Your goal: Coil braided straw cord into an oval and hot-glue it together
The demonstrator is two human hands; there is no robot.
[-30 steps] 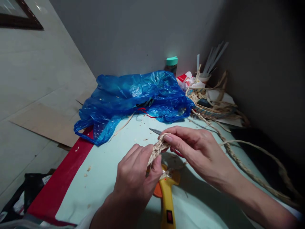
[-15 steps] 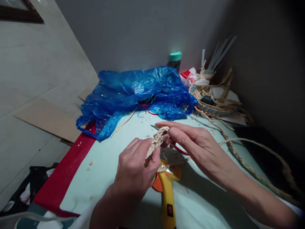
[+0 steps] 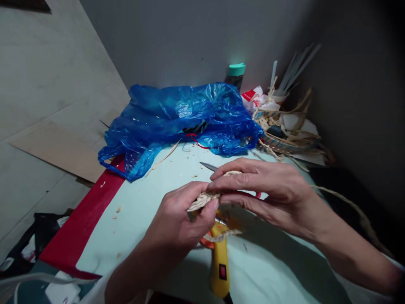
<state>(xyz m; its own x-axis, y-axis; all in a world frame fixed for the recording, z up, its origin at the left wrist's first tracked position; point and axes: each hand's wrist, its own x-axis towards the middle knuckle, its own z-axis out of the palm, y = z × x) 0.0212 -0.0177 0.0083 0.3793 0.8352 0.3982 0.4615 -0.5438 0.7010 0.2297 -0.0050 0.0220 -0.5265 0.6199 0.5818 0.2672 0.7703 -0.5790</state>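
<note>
A pale braided straw piece (image 3: pixel 202 201) is gripped by my left hand (image 3: pixel 182 215), thumb below it and fingers over the top. My right hand (image 3: pixel 262 185) closes on the piece's far end, its fingers covering much of it. Pointed scissors (image 3: pixel 207 166) show a blade tip beyond my right fingers and a bit of red handle behind them; I cannot tell whether they are held or lying on the table. Below my hands lies a yellow glue gun (image 3: pixel 220 261) with a red switch, an orange part (image 3: pixel 207 240) beside it. A loose braid end (image 3: pixel 223 236) hangs across the gun.
A crumpled blue plastic bag (image 3: pixel 177 114) covers the table's back. At back right are a woven basket (image 3: pixel 284 143) of straw, a cup of translucent sticks (image 3: pixel 295 69) and a green-capped jar (image 3: pixel 236 71). Straw scraps dot the pale green tabletop (image 3: pixel 142 215).
My right hand has turned and moved to cover more of the braided piece, which now lies flatter. The loose braid end has shifted over the glue gun. The whole view has moved slightly.
</note>
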